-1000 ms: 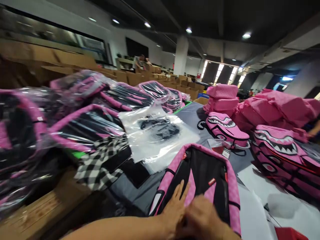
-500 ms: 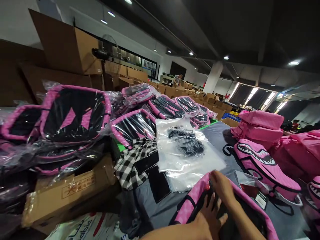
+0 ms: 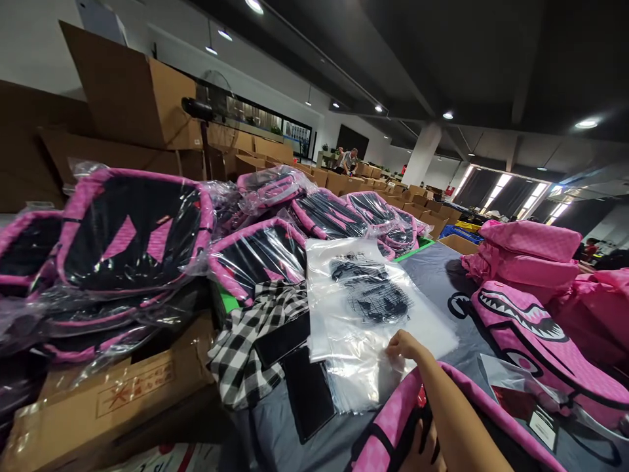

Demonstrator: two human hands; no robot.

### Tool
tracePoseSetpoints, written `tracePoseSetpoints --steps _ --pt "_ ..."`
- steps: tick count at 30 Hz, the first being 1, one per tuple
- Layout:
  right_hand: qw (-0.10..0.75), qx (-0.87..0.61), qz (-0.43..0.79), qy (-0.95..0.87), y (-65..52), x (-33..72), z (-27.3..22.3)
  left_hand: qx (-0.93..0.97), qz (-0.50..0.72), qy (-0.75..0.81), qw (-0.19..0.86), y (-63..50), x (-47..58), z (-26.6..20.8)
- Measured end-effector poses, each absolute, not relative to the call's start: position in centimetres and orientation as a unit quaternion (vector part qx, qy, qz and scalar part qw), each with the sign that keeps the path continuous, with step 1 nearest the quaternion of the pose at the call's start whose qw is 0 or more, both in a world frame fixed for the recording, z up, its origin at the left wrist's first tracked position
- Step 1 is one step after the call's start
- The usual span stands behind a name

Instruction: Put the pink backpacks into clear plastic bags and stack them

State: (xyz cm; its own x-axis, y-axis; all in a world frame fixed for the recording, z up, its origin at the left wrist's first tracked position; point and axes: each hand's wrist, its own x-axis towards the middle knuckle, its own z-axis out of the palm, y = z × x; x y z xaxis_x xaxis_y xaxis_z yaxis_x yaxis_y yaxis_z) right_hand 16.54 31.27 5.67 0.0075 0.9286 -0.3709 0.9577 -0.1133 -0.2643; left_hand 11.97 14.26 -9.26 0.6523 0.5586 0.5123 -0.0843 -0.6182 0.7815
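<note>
My right hand [image 3: 403, 345] reaches over the front of a stack of clear plastic bags [image 3: 344, 387], its fingers curled closed on the top bag near the edge. Below that forearm, a pink-edged black backpack [image 3: 396, 416] lies on the grey-covered table. My left hand [image 3: 423, 449] rests on its black panel, fingers apart, partly hidden by the right arm and the frame's bottom edge. The top of the bag stack bears a black printed pattern.
Two black flat objects [image 3: 308, 393] and a checkered cloth [image 3: 246, 351] lie left of the bags. Wrapped backpacks [image 3: 135, 229] pile up beyond. Pink backpacks [image 3: 535, 341] sit at right. A cardboard box [image 3: 113, 393] is at lower left, with larger cartons and a fan behind.
My right hand has moved from the backpack's top edge forward and left onto the plastic bags. The left hand stays on the backpack, now lower in view. The view has shifted slightly.
</note>
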Motion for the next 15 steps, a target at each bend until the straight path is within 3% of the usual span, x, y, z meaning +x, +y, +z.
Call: tracePoseSetpoints --steps 4,7,10,13,15 --pt "-0.086 0.739 -0.161 0.648 31.1 19.3 9.7 0.73 0.327 0.232 0.553 13.2 12.5 -7.0" --pt "-0.188 0.749 -0.059 0.632 29.5 21.4 14.2 0.69 0.367 0.265 0.565 13.4 11.1 -5.1" --pt "-0.237 0.71 -0.002 0.663 25.7 21.1 17.4 0.643 0.43 0.205 0.599 14.0 9.1 -2.5" --pt "-0.239 0.651 -0.013 0.72 20.6 17.8 17.8 0.474 0.485 0.202 0.707 13.8 7.1 1.1" --pt "-0.236 0.622 -0.104 0.74 17.4 14.9 17.0 0.345 0.523 0.173 0.76 12.8 5.5 3.5"
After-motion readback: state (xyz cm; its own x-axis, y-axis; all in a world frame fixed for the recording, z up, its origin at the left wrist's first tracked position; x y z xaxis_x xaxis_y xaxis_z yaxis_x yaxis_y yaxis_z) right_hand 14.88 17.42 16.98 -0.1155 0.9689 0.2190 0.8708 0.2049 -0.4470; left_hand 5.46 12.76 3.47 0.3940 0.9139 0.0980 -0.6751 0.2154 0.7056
